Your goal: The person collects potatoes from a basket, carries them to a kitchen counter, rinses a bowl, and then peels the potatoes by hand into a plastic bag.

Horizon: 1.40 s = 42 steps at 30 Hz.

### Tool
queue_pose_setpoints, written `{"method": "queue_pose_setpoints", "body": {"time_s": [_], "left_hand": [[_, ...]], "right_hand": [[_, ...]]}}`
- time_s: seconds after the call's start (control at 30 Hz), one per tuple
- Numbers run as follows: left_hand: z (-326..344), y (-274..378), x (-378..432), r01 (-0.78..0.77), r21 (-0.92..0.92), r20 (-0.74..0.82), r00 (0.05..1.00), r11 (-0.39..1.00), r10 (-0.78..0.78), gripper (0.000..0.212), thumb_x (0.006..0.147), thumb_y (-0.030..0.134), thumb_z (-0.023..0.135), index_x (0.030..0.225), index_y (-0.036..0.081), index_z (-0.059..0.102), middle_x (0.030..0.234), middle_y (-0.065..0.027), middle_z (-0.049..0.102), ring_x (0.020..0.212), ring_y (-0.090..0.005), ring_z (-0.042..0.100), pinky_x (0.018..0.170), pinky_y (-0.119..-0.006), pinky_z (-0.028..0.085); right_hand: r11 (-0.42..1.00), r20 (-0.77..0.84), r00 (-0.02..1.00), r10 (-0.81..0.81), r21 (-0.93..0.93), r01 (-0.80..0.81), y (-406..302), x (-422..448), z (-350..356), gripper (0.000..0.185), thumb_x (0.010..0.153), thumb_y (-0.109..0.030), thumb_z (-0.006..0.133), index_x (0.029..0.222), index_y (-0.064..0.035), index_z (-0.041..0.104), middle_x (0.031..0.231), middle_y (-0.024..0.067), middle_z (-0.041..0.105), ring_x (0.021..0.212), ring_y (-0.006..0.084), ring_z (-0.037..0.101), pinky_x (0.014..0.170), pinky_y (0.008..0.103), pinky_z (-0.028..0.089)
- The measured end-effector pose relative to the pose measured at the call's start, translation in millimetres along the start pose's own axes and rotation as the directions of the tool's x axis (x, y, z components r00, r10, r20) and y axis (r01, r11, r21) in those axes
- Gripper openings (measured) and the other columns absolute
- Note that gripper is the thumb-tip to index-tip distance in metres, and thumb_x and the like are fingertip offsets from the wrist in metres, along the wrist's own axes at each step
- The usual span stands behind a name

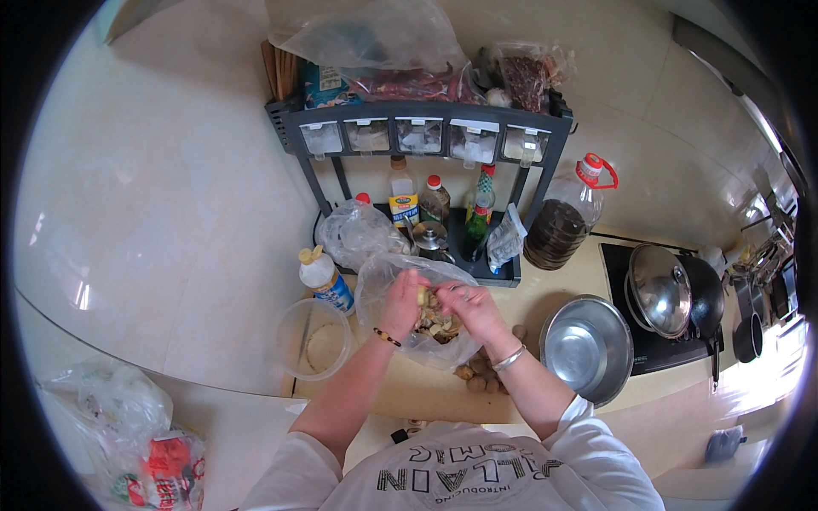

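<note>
My left hand [402,305] grips a pale, partly peeled potato [422,296] above an open clear plastic bag [376,295]. Beside it, my right hand [470,310] has its fingers curled close to the potato. A small metallic glint shows at these fingers, but I cannot tell whether it is a tool. Peelings [441,327] lie inside the bag under both hands. Several unpeeled potatoes [478,382] rest on the counter, partly hidden by the bag and my right forearm.
A steel basin [578,348] stands to the right, before a cooktop [664,354] with a lidded pan [661,287]. On the left are a clear plastic tub [313,370] and a white-and-blue bottle [326,281]. A black spice rack [422,108] and large oil jug [562,220] stand behind.
</note>
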<state>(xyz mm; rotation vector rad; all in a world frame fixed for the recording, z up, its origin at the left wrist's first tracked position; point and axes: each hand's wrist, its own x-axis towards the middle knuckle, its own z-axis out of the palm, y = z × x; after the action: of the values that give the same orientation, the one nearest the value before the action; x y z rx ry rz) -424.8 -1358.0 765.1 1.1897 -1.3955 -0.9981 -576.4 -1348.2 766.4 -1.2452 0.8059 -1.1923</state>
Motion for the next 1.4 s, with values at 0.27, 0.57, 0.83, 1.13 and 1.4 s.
{"method": "queue_pose_setpoints", "body": {"time_s": [0.27,0.57,0.83,1.13,1.4], "left_hand": [[-0.7,3.3,2.3,0.312,-0.528,0.139,0.949,0.790,-0.283,0.035,0.093,0.038,0.036,0.089,0.007,0.052,0.076,-0.0038,0.052,0.065,-0.0103,0.050,0.053,-0.022,0.040],[-16.6,26.1,-0.9,0.470,-0.192,0.280,0.868,0.862,-0.411,0.032,0.091,0.035,0.042,0.090,0.004,0.051,0.066,-0.0041,0.054,0.061,-0.0130,0.053,0.053,-0.025,0.040],[-9.4,-1.6,-1.6,-0.042,0.053,0.066,0.997,0.998,0.038,0.033,0.092,0.032,0.040,0.083,0.002,0.050,0.067,-0.0072,0.055,0.061,-0.0156,0.052,0.055,-0.029,0.043],[-16.9,-3.0,4.9,0.271,-0.618,0.277,0.953,0.738,-0.118,0.026,0.095,0.028,0.033,0.092,0.007,0.047,0.090,-0.0053,0.051,0.072,-0.0120,0.047,0.066,-0.023,0.039],[-3.8,8.2,-4.1,0.019,-0.319,0.028,1.000,0.948,-0.011,0.029,0.094,0.032,0.038,0.086,0.006,0.049,0.087,-0.0048,0.052,0.077,-0.0134,0.048,0.068,-0.027,0.041]], "right_hand": [[0.855,-0.060,0.964,0.260,0.479,-0.201,-2.3,0.3,-3.3,0.016,0.084,-0.013,0.059,0.070,-0.0053,0.062,0.060,-0.0004,0.056,0.052,0.0057,0.048,0.049,0.0174,0.037],[0.991,0.008,0.994,0.111,0.072,-0.112,-18.4,-2.4,1.0,0.024,0.084,-0.014,0.059,0.062,-0.0041,0.057,0.067,0.0005,0.058,0.064,0.0079,0.053,0.058,0.0193,0.041],[0.953,0.030,0.979,0.204,0.221,-0.206,-12.2,-1.9,-0.6,0.025,0.084,-0.012,0.058,0.061,-0.0034,0.056,0.070,0.0040,0.060,0.064,0.0108,0.056,0.061,0.0209,0.044],[0.966,-0.020,0.994,0.109,0.239,-0.101,1.4,-2.4,-4.9,0.023,0.084,-0.010,0.057,0.063,-0.0025,0.058,0.082,0.0076,0.063,0.074,0.0111,0.056,0.068,0.0231,0.045],[0.999,-0.024,1.000,-0.012,0.040,0.013,-1.4,-0.6,14.1,0.024,0.084,-0.011,0.058,0.063,-0.0013,0.058,0.088,0.0075,0.063,0.076,0.0097,0.055,0.069,0.0230,0.044]]}}
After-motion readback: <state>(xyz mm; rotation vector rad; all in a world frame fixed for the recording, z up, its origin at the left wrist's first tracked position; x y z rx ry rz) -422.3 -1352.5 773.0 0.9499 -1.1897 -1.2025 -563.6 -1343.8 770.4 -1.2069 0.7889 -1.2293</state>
